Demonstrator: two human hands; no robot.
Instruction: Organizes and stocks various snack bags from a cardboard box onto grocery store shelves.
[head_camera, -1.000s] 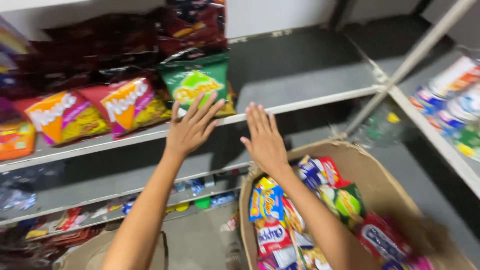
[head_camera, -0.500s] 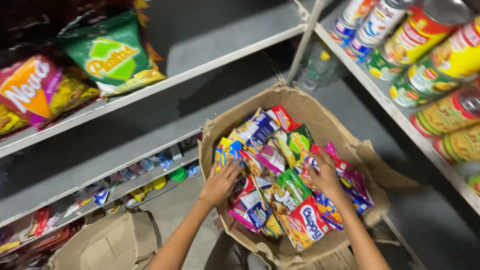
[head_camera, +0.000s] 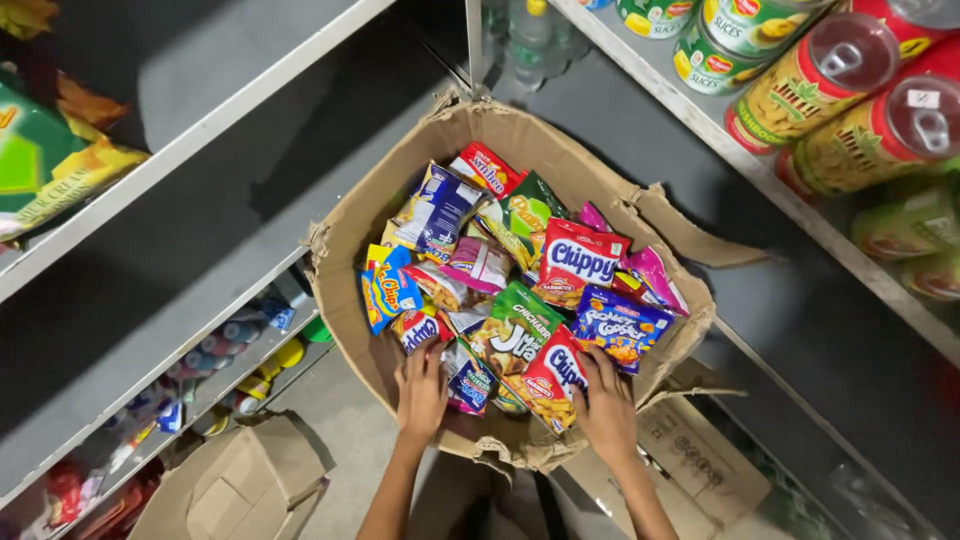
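Note:
A torn cardboard box (head_camera: 352, 232) full of several colourful snack packets stands below me between two shelf units. My left hand (head_camera: 422, 392) reaches into the near left of the box, fingers on a small red packet (head_camera: 420, 329) and a dark blue packet (head_camera: 470, 384). My right hand (head_camera: 606, 404) rests at the near right of the box, fingers touching a red packet (head_camera: 552, 376) just under a blue packet (head_camera: 620, 326). Whether either hand grips a packet is hidden by the fingers.
Grey metal shelves run on the left, with a green snack bag (head_camera: 45, 175) at the upper left and small items (head_camera: 230, 345) on lower levels. Large cans (head_camera: 835, 95) line the right shelf. Empty cardboard boxes (head_camera: 235, 485) lie on the floor.
Both hands came down from the upper shelf's snack bags into the box. My view tilted down and closer to the box; the hands moved to its near edge.

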